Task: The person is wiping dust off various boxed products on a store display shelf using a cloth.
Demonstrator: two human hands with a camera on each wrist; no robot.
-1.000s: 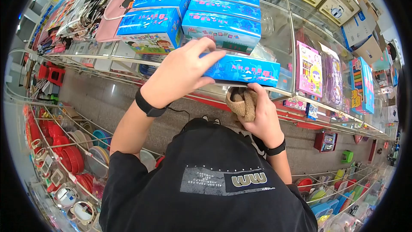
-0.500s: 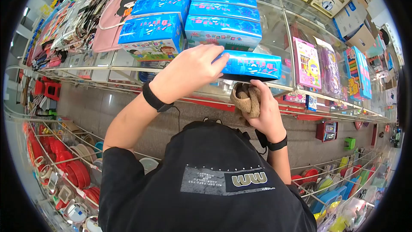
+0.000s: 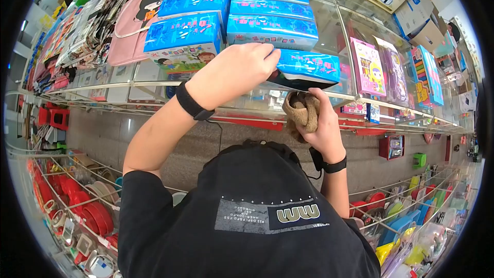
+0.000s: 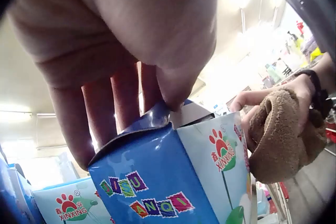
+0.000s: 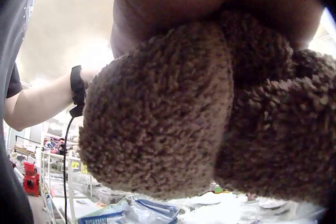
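In the head view, my left hand (image 3: pixel 236 74) grips the left end of a blue printed cardboard box (image 3: pixel 309 66) at the shelf's front edge. The left wrist view shows the thumb and fingers at a bent flap (image 4: pixel 137 124) along the box's upper edge. A dark gap shows along the box's near side. My right hand (image 3: pixel 325 131) holds a folded brown fluffy cloth (image 3: pixel 302 113), its fingertips close below the box's near edge. In the right wrist view the brown cloth (image 5: pixel 157 113) fills most of the picture and hides the fingers.
Two rows of similar blue boxes (image 3: pixel 272 28) stand behind on the glass shelf (image 3: pixel 329 36). Left of them lie a pink bag (image 3: pixel 135 31) and stacked packets (image 3: pixel 85 41). A pink coloring-pen pack (image 3: pixel 368 67) stands to the right. Wire racks of goods (image 3: pixel 87 211) are behind me.
My left hand has moved from hovering at the box's left end to gripping it. The box has tilted, exposing a dark gap at its near side. The right hand still holds the cloth.
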